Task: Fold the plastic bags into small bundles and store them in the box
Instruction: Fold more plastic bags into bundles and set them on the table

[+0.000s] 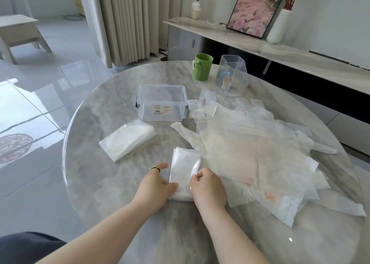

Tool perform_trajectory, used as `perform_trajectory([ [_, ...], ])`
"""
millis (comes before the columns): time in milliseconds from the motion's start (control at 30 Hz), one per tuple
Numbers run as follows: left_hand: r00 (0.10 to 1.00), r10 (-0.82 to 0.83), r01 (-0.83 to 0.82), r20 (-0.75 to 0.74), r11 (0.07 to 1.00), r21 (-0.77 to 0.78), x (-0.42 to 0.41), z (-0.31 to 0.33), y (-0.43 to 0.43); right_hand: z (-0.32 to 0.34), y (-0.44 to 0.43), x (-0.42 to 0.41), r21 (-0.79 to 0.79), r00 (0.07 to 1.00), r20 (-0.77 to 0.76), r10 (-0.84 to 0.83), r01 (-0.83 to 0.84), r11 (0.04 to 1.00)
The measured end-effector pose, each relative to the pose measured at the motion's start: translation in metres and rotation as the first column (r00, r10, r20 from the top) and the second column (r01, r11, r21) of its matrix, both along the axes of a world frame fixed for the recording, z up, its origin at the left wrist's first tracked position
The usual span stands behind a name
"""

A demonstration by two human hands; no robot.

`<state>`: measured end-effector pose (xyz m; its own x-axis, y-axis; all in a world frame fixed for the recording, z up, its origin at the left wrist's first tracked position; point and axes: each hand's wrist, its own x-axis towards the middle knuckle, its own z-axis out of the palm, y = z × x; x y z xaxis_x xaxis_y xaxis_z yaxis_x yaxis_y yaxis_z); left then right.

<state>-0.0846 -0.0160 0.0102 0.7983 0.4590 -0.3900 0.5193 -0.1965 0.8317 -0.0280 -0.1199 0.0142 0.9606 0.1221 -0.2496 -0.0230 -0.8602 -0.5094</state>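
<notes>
A clear rectangular plastic box with no lid on it is seen standing on the round grey marble tabletop, and nothing can be seen inside it. On the near side of the box, well apart from it, a translucent white plastic bag folded into a narrow strip is laid flat between both hands. Its near left edge is pressed down by the thumb of the left hand, whose ringed index finger is stretched out straight beside the strip. Its right edge is pinched by the curled fingers of the right hand. Near and to the left of the box, a flat folded bundle of white plastic bags is placed. To the right of the box, touching its corner, a loose pile of unfolded translucent plastic bags is spread. Beyond the box and to its right, a green plastic cup and a clear ribbed plastic container are set.
</notes>
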Motion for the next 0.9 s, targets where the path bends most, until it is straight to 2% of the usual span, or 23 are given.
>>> perform_trajectory([
  [67, 0.999, -0.036, 0.032, 0.021, 0.983, 0.180, -0.001, 0.004, -0.004, 0.000, 0.001, 0.000, -0.021, 1.000, 0.017, 0.012, -0.012, 1.000],
  [100, 0.994, -0.110, 0.098, 0.014, 0.925, 0.367, -0.003, 0.003, -0.006, 0.000, 0.001, 0.000, -0.037, 0.999, 0.027, 0.020, -0.019, 0.999],
  [167, 0.955, -0.295, 0.210, -0.011, 0.653, 0.728, -0.006, -0.002, -0.008, 0.000, 0.002, -0.001, -0.064, 0.999, 0.039, 0.036, -0.033, 0.997],
  [200, 0.932, -0.361, 0.184, 0.029, 0.541, 0.821, -0.005, -0.011, -0.008, -0.001, 0.002, -0.001, -0.069, 0.998, 0.041, 0.043, -0.040, 0.997],
  [233, 0.904, -0.428, 0.236, 0.001, 0.498, 0.834, -0.005, -0.012, -0.008, -0.001, 0.002, -0.001, -0.074, 0.998, 0.043, 0.050, -0.047, 0.996],
  [267, 0.882, -0.459, 0.325, -0.105, 0.432, 0.841, -0.006, -0.011, -0.010, -0.001, 0.002, -0.001, -0.079, 0.997, 0.046, 0.057, -0.054, 0.995],
  [300, 0.858, -0.459, 0.440, -0.231, 0.423, 0.792, -0.007, -0.009, -0.011, -0.001, 0.001, -0.001, -0.088, 0.996, 0.053, 0.066, -0.061, 0.994],
  [333, 0.834, -0.468, 0.505, -0.291, 0.439, 0.743, -0.006, -0.009, -0.013, -0.001, 0.001, -0.002, -0.099, 0.995, 0.064, 0.075, -0.069, 0.993],
  [500, 0.768, -0.538, 0.586, -0.347, 0.373, 0.719, 0.001, -0.016, -0.008, -0.001, -0.003, -0.001, -0.094, 0.982, 0.158, 0.107, -0.093, 0.991],
  [667, 0.742, -0.551, 0.610, -0.381, 0.321, 0.724, 0.004, -0.015, -0.005, 0.004, -0.014, 0.007, -0.117, 0.992, 0.041, 0.120, -0.115, 0.987],
  [733, 0.772, -0.535, 0.566, -0.344, 0.330, 0.755, 0.005, -0.014, -0.002, 0.007, -0.018, 0.006, -0.110, 0.993, -0.006, 0.116, -0.116, 0.987],
  [767, 0.771, -0.528, 0.551, -0.356, 0.275, 0.788, 0.004, -0.011, 0.000, 0.008, -0.018, 0.005, -0.105, 0.993, -0.021, 0.116, -0.117, 0.988],
  [867, 0.759, -0.535, 0.573, -0.372, 0.275, 0.772, -0.001, 0.000, 0.001, 0.010, -0.010, 0.002, -0.081, 0.993, -0.041, 0.113, -0.116, 0.990],
  [900, 0.770, -0.527, 0.577, -0.360, 0.332, 0.746, -0.003, 0.005, 0.002, 0.009, -0.004, 0.002, -0.076, 0.991, -0.050, 0.120, -0.124, 0.989],
])
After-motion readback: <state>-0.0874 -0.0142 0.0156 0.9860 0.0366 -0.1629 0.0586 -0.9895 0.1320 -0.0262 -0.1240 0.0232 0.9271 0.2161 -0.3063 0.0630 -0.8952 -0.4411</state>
